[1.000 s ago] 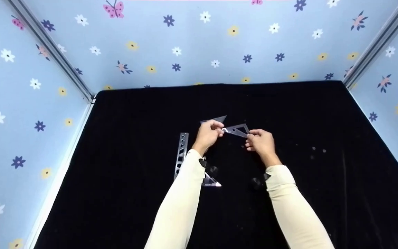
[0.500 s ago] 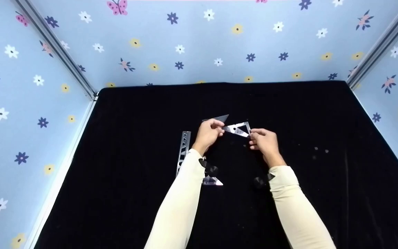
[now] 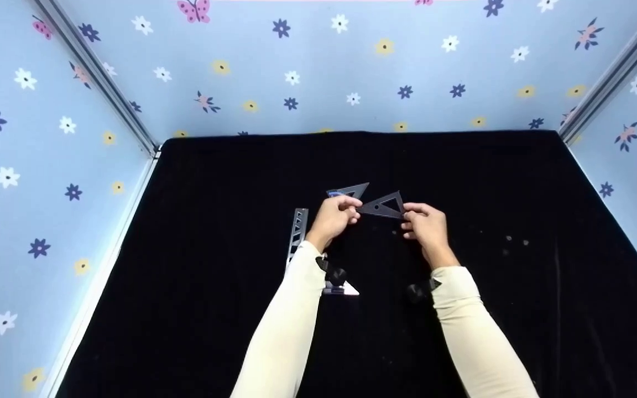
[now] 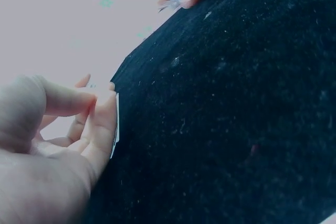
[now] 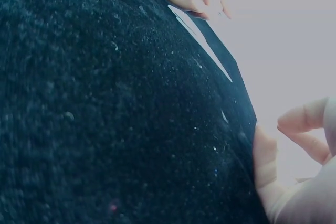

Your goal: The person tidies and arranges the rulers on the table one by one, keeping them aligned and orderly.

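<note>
A clear set square (image 3: 383,207) with a triangular cutout is stretched between the two hands in the head view. My right hand (image 3: 426,228) pinches its right end between thumb and fingers. My left hand (image 3: 336,218) has thumb and index finger together at its narrow left tip. Just behind the left hand shows a second clear set square (image 3: 358,189), partly covered by that hand. In the left wrist view, thumb and index of the left hand (image 4: 68,135) meet. From the right wrist camera, the thumb and index of the right hand (image 5: 294,156) appear at the lower right.
A clear ruler (image 3: 297,229) with shaped cutouts lies left of the left forearm, which hides its lower part. Under the left wrist, the corner of another clear piece (image 3: 345,288) shows. Black cloth (image 3: 230,221) covers the table, with patterned walls (image 3: 318,66) around it.
The set square between the hands has turned, its right end now higher, and its bright glare has gone dark. More of the second set square shows behind the left hand. The view has shifted slightly.
</note>
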Available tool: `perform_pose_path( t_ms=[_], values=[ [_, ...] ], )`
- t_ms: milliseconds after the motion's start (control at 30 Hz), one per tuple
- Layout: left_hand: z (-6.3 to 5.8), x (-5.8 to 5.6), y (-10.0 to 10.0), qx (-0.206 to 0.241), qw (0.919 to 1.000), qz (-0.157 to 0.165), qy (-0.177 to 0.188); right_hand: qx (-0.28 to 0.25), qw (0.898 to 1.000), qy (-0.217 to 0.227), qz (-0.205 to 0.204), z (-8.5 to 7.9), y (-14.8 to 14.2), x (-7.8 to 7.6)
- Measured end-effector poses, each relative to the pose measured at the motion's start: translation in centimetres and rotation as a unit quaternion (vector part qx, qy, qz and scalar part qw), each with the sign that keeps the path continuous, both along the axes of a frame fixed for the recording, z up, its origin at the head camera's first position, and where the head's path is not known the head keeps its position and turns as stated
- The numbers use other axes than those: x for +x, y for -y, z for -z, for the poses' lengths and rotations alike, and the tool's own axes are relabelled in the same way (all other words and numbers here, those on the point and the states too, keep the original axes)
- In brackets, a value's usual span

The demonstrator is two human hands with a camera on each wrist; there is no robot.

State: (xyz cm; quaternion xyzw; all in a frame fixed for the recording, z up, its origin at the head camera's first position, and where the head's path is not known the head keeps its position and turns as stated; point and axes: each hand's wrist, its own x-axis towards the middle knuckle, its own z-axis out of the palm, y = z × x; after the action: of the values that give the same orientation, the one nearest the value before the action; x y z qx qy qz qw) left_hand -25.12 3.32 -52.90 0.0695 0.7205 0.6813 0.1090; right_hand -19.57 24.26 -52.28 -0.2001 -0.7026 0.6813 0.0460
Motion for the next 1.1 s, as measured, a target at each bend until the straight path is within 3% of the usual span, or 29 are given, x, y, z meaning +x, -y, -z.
perform_pose_path(
  t_ms=[167,700,1100],
  values=[
    [0.2,0.3,0.3,0.005,0.9997,0.024,0.007,-0.002,1.0,-0.001,-0.002,-0.1,0.0,0.2],
    [0.3,1.4,1.5,0.003,0.9986,0.053,-0.01,-0.03,0.999,-0.032,-0.016,-0.4,0.1,0.9],
    [-0.1,1.9,2.1,-0.027,0.9961,0.081,-0.021,-0.023,0.999,-0.033,-0.031,-0.8,-0.1,1.5]
  ],
)
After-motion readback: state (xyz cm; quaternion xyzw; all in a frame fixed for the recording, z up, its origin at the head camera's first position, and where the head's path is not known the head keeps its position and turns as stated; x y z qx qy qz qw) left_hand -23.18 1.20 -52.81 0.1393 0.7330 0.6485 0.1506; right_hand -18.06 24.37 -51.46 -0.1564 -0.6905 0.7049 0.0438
